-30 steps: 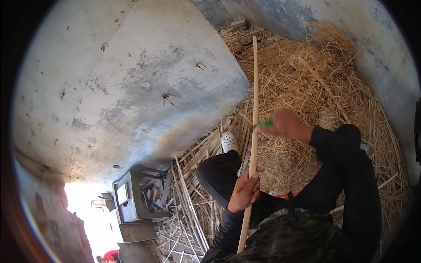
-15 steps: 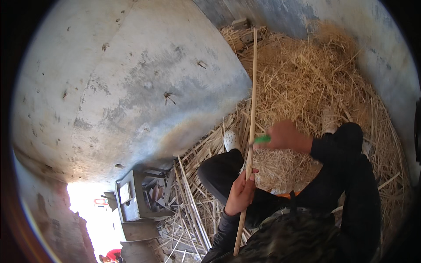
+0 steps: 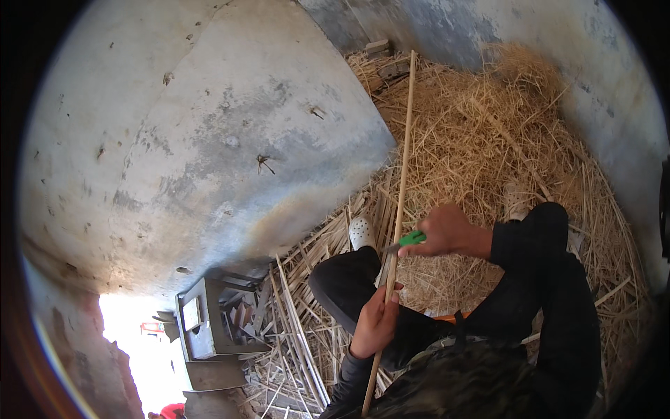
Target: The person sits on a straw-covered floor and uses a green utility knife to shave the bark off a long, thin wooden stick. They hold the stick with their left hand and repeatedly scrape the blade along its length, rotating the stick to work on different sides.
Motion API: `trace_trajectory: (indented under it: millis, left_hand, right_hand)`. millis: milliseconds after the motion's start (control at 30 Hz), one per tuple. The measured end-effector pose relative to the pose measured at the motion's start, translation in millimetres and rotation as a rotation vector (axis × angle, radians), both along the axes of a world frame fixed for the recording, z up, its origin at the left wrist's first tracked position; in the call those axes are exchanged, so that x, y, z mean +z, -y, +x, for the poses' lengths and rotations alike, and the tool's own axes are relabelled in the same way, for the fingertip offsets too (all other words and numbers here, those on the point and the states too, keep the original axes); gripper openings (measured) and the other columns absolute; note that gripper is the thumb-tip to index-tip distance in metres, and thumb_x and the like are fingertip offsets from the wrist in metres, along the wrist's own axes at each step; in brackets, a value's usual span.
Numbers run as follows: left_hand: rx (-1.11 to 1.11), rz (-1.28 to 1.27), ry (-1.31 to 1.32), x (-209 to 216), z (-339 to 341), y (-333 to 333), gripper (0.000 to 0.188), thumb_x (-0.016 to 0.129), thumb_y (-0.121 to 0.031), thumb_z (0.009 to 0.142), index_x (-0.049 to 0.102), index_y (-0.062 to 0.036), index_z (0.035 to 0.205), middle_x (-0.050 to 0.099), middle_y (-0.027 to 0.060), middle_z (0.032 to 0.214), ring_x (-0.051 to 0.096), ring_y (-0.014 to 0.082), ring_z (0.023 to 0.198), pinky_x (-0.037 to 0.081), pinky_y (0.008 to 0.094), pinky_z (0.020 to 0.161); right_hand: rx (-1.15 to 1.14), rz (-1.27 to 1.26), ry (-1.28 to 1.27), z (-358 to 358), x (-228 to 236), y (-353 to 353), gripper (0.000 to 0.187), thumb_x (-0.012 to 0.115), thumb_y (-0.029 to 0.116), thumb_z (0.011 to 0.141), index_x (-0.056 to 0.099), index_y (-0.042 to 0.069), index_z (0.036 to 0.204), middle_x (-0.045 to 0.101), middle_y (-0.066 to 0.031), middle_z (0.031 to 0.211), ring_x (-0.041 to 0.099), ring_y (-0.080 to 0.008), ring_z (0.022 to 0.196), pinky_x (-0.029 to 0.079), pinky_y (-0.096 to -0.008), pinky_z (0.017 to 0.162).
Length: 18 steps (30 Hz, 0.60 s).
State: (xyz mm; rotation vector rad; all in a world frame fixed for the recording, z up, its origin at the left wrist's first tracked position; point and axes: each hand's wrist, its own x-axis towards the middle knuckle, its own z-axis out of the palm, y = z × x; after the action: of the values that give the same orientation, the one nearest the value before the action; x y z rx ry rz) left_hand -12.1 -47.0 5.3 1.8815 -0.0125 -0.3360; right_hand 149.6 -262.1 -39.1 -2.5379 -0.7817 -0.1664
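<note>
The left hand (image 3: pixel 375 327) is wrapped around the lower part of a long pale wooden strip (image 3: pixel 405 153) that slants up the middle of the view. The right hand (image 3: pixel 449 230) is clenched on a green-handled knife (image 3: pixel 412 238), its blade apparently against the strip, though blur hides the contact. A plastered wall (image 3: pixel 279 105) ends left of the strip; loose straw (image 3: pixel 488 140) spreads rightward, leaving elbow room.

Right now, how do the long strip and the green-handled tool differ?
The long strip is pale tan; the green-handled tool has a bright green grip. The strip is far longer than the tool. The strip runs up the view, while the tool points across it. The left hand grips the strip, the right hand the tool. Both are held.
</note>
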Motion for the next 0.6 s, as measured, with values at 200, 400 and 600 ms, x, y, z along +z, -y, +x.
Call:
trace_trajectory:
  millis: [200, 400, 600]
  left_hand:
    - [0.017, 0.254, 0.165, 18, -8, 9, 0.026, 0.048, -0.016, 0.097, 0.054, 0.0020, 0.115, 0.049, 0.0113, 0.060, 0.051, 0.0144, 0.053, 0.041, 0.0297, 0.053]
    - [0.081, 0.292, 0.409, -3, -2, 9, 0.032, 0.055, -0.010, 0.091, 0.053, 0.0075, 0.118, 0.058, 0.0260, 0.070, 0.063, 0.0398, 0.063, 0.046, 0.0361, 0.054]
    - [0.162, 0.366, 0.457, 2, -4, 12, 0.035, 0.058, -0.009, 0.088, 0.055, 0.0114, 0.116, 0.059, 0.0279, 0.071, 0.065, 0.0401, 0.067, 0.049, 0.0353, 0.056]
  right_hand:
    - [-0.017, -0.004, -0.058, -1, -8, -8, 0.089, 0.037, 0.089, 0.072, 0.053, 0.006, 0.046, 0.036, -0.0048, 0.036, 0.045, -0.0184, 0.035, 0.034, -0.0378, 0.036]
    - [0.000, 0.078, -0.009, 1, 2, 0, 0.087, 0.037, 0.090, 0.071, 0.054, 0.008, 0.047, 0.039, -0.0055, 0.038, 0.046, -0.0189, 0.035, 0.036, -0.0378, 0.037]
    - [0.057, 0.042, 0.073, -7, 3, -4, 0.084, 0.041, 0.087, 0.072, 0.052, 0.009, 0.045, 0.036, -0.0044, 0.037, 0.044, -0.0178, 0.035, 0.033, -0.0357, 0.036]
